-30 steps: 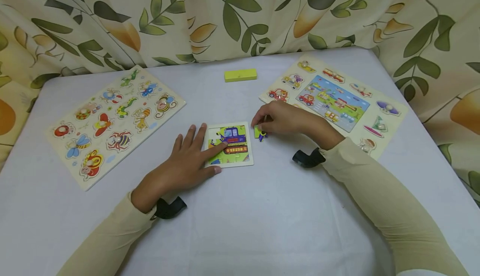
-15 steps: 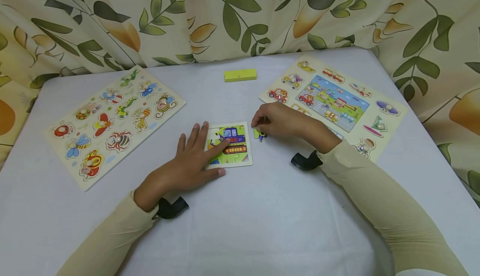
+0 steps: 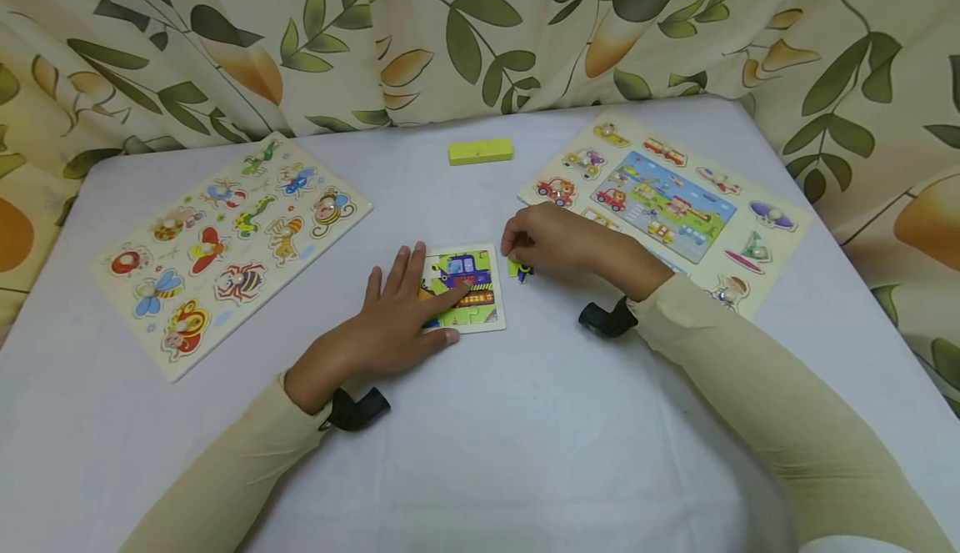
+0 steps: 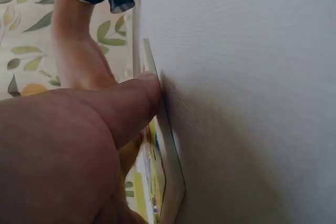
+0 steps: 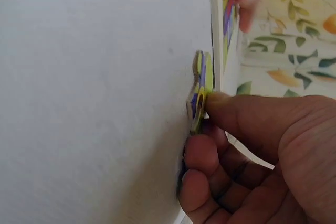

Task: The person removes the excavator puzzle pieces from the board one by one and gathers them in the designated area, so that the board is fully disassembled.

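Note:
A small square jigsaw puzzle (image 3: pixel 487 317) with a purple digger-like vehicle in a white frame lies mid-table. My left hand (image 3: pixel 386 328) rests flat over its left side, fingers spread and index finger across the picture. In the left wrist view, the thumb (image 4: pixel 136 95) lies along the frame's edge (image 4: pixel 170 182). Just right of the frame, my right hand (image 3: pixel 558 240) pinches a green and purple puzzle piece (image 3: pixel 522 273) low over the tablecloth. The right wrist view has the thumb on that puzzle piece (image 5: pixel 202 77), its other fingers curled beneath; part of it is covered.
A peg puzzle board with insects (image 3: pixel 217 286) lies at the left. Another peg board with vehicles (image 3: pixel 780 253) is at the right, partly behind the right forearm. A yellow-green block (image 3: pixel 481 152) sits at the back, before a leaf-patterned curtain (image 3: pixel 480 44).
My left hand has slid slightly right and farther over the puzzle. The right hand stays by the puzzle piece, which has barely moved.

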A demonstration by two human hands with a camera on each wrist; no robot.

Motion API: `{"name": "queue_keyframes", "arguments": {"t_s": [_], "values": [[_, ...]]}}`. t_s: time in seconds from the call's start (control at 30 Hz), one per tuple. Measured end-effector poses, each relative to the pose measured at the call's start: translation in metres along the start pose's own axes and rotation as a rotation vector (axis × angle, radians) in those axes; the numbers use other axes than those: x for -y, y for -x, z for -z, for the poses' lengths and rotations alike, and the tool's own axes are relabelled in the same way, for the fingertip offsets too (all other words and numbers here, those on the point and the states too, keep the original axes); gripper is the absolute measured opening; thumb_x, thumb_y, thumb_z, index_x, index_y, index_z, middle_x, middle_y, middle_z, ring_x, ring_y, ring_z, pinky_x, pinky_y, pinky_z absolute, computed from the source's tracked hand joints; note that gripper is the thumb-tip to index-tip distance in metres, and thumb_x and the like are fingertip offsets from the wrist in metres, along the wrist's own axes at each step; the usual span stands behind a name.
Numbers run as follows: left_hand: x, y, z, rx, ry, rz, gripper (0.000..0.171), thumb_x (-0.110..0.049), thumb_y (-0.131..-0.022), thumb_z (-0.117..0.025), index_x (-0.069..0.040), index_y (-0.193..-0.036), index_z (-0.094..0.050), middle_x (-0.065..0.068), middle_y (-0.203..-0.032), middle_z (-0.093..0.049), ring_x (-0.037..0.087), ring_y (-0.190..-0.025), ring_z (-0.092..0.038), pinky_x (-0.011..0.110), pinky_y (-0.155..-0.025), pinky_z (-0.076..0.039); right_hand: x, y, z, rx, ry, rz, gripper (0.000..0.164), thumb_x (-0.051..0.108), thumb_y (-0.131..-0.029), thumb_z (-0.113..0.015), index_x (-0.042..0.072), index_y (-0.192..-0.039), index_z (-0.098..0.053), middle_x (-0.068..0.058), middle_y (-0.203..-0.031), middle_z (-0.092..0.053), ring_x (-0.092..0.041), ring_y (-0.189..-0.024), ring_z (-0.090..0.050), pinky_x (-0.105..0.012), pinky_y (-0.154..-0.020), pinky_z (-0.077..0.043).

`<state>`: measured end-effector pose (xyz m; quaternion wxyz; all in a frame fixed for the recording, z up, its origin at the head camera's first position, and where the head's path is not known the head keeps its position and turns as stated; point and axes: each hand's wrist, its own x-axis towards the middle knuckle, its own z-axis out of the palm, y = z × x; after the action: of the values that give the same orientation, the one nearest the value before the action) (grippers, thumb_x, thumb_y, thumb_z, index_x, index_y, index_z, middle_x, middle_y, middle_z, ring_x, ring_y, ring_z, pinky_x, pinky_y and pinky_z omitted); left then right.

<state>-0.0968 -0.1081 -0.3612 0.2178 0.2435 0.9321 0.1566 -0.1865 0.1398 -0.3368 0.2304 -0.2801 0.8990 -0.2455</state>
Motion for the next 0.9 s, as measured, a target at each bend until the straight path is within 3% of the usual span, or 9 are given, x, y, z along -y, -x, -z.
{"name": "queue_keyframes", "arguments": {"t_s": [0.37, 0.53, 0.9], "values": [[-0.001, 0.001, 0.003, 0.021, -0.012, -0.003, 0.061, -0.048, -0.097, -0.054, -0.034, -0.152, -0.033, 0.018, -0.159, 0.018, 0.036, -0.143, 0.021, 0.063, -0.108, 0.008, -0.002, -0.006, 0.006, 0.063, -0.016, -0.045, 0.010, 0.010, -0.096, -0.060, 0.007, -0.094, -0.069, -0.004, -0.085, -0.063, -0.019, -0.080, -0.054, -0.034, -0.073, -0.044], [0.000, 0.000, 0.003, 0.017, -0.039, -0.004, 0.061, -0.050, -0.097, -0.053, -0.034, -0.152, -0.033, 0.019, -0.159, 0.017, 0.037, -0.144, 0.019, 0.063, -0.108, 0.006, 0.000, -0.006, 0.007, 0.028, -0.019, -0.047, 0.013, 0.013, -0.098, -0.059, 0.008, -0.101, -0.070, -0.003, -0.088, -0.064, -0.019, -0.082, -0.055, -0.034, -0.075, -0.044], [-0.002, 0.000, 0.004, 0.030, -0.061, 0.002, 0.063, -0.052, -0.097, -0.051, -0.034, -0.153, -0.029, 0.019, -0.159, 0.017, 0.038, -0.143, 0.019, 0.063, -0.109, 0.005, 0.013, -0.013, 0.003, -0.071, -0.025, 0.051, 0.021, 0.013, -0.099, -0.056, 0.003, -0.111, -0.071, -0.006, -0.104, -0.068, -0.019, -0.086, -0.057, -0.034, -0.079, -0.046]]}}
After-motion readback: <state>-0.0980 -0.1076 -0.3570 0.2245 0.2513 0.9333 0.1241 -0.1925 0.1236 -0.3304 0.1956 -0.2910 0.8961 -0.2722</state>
